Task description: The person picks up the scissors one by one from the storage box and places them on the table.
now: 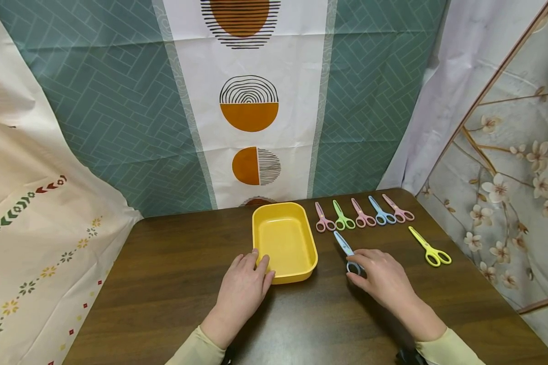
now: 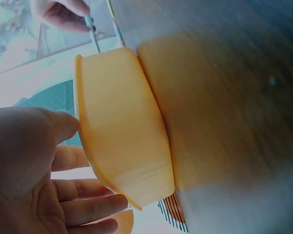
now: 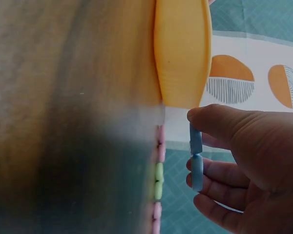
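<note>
My right hand (image 1: 383, 276) pinches a pair of blue scissors (image 1: 344, 244) by the handles, blades pointing away from me. In the right wrist view the scissors' handles (image 3: 197, 170) show edge-on between thumb and fingers, raised off the table. A yellow rectangular tray (image 1: 311, 243) stands left of these scissors, with nothing visible inside. At its near left corner my left hand (image 1: 242, 286) rests on the rim. The left wrist view shows that thumb touching the rim of the tray (image 2: 122, 117), the other fingers extended loosely along the side.
Several scissors stand in a row at the table's back right, among them pink scissors (image 1: 319, 215), green scissors (image 1: 342, 219) and blue scissors (image 1: 381, 212). Yellow scissors (image 1: 429, 247) lie near the right edge of the brown wooden table (image 1: 173, 289). Patterned curtains (image 1: 365, 101) hang around it.
</note>
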Tool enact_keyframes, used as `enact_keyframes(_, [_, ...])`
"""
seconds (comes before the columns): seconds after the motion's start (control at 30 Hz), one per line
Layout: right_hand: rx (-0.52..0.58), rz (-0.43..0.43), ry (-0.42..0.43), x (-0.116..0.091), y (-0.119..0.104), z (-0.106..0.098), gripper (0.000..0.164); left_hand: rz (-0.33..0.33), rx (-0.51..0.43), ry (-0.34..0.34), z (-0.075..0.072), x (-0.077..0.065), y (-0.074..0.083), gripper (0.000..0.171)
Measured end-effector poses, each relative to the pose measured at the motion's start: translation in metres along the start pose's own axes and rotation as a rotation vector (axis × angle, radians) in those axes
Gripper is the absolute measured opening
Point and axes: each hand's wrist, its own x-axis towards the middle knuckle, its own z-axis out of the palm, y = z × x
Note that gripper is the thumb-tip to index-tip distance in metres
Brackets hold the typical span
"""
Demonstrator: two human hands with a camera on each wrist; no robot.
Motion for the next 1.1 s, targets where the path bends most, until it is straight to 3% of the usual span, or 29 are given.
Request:
enact_keyframes(0.67, [-0.006, 0.026, -0.11, -0.013, 0.003, 0.012, 0.033, 0.007, 0.006, 0.018, 0.002, -0.001, 0.0, 0.038])
enact_keyframes(1.1, [-0.022, 0.027, -0.121, -0.016, 0.005, 0.018, 0.034, 0.005, 0.006, 0.015, 0.002, -0.001, -0.001, 0.038])
